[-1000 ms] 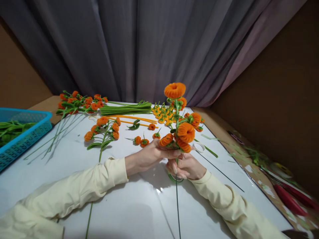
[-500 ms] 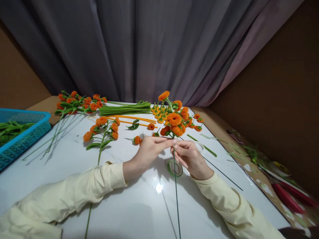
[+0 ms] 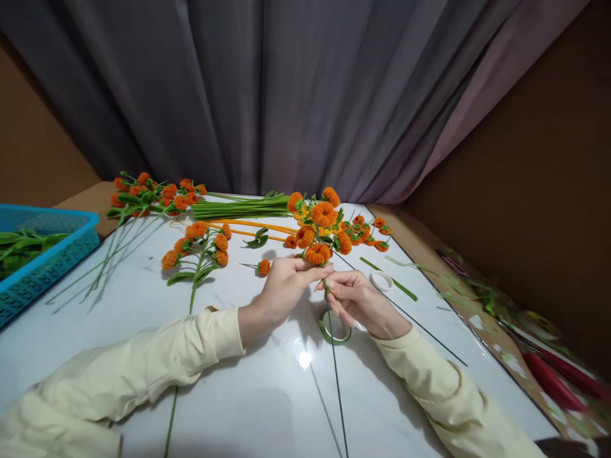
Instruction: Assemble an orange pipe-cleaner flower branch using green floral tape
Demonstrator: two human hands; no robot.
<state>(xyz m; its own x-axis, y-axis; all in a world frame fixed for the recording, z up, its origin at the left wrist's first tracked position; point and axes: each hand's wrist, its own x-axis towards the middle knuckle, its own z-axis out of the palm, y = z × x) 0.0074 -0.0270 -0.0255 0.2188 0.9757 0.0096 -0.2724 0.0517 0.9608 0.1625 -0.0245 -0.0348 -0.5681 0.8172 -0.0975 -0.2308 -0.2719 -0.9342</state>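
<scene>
Between my two hands stands a spray of orange pipe-cleaner flowers (image 3: 324, 214) on a long thin dark green wire stem (image 3: 335, 375). My left hand (image 3: 279, 289) is closed in a pinch just under the blossoms. Right below it, my right hand (image 3: 367, 305) pinches the stem, where a bit of green shows at the fingertips. A roll of green tape (image 3: 325, 332) is just under my right hand, partly covered by its fingers. Left of my left hand lies a single orange flower head (image 3: 264, 267) with a short wire.
A flower stalk with leaves (image 3: 198, 277) lies at left, by a blue basket (image 3: 86, 245) of green leaves. Green pipe cleaners (image 3: 243, 208) and more orange flowers (image 3: 179, 202) lie behind. At right are a white ring (image 3: 380, 281), a wire (image 3: 429, 336) and red-handled pliers (image 3: 554, 381).
The flower spray has turned and dropped slightly, its blossoms now more to the left. My right hand has shifted a little left and down the stem.
</scene>
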